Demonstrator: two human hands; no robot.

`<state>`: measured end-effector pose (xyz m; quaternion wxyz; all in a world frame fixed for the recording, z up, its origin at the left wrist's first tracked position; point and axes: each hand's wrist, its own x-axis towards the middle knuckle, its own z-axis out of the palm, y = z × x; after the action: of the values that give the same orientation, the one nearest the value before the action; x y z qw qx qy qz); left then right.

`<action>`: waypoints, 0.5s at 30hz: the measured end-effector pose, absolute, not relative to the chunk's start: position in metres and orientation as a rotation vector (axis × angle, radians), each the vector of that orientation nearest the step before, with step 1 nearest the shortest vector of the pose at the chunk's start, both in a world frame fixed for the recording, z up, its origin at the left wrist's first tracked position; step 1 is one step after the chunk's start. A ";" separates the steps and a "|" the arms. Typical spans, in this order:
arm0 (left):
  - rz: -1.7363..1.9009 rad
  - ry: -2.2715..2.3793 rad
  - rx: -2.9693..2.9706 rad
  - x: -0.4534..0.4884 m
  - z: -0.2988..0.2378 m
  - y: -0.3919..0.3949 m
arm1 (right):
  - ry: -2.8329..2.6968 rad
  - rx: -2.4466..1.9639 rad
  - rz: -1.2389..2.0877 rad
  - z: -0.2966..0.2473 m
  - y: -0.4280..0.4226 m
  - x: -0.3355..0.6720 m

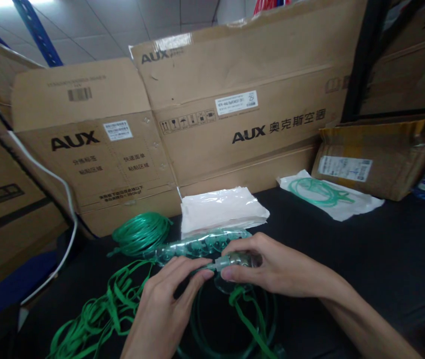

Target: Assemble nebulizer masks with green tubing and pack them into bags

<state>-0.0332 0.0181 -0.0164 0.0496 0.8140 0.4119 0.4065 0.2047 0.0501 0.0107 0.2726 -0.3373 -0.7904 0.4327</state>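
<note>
My right hand (272, 267) is closed around a clear plastic oxygen mask piece (240, 260) held just above the black table (384, 249). My left hand (167, 304) pinches the thin end of green tubing (207, 267) where it meets that piece. A green tube loop (234, 324) and a green strap hang below my hands. Just behind them lies a row of clear masks (197, 244).
A coil of green tubing (141, 232) and a pile of loose green straps (96, 314) lie at the left. A stack of clear bags (221, 209) sits behind the masks. One bagged mask (328, 197) lies at the right by a small carton (372, 159). Large AUX cartons (234, 114) wall the back.
</note>
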 end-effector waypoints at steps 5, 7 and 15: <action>1.307 1.219 2.677 -0.025 -0.015 0.017 | -2.109 -0.943 1.086 0.008 0.051 0.204; 1.279 1.203 2.720 -0.025 -0.016 0.017 | -2.123 -0.920 1.116 0.008 0.051 0.205; 1.184 1.240 2.754 -0.026 -0.020 0.014 | -2.151 -0.828 1.241 0.013 0.049 0.210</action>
<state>-0.0255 0.0138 -0.0196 -0.0512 0.8478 0.3819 0.3644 0.2098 0.0487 0.0127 0.2590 -0.3055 -0.7936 0.4580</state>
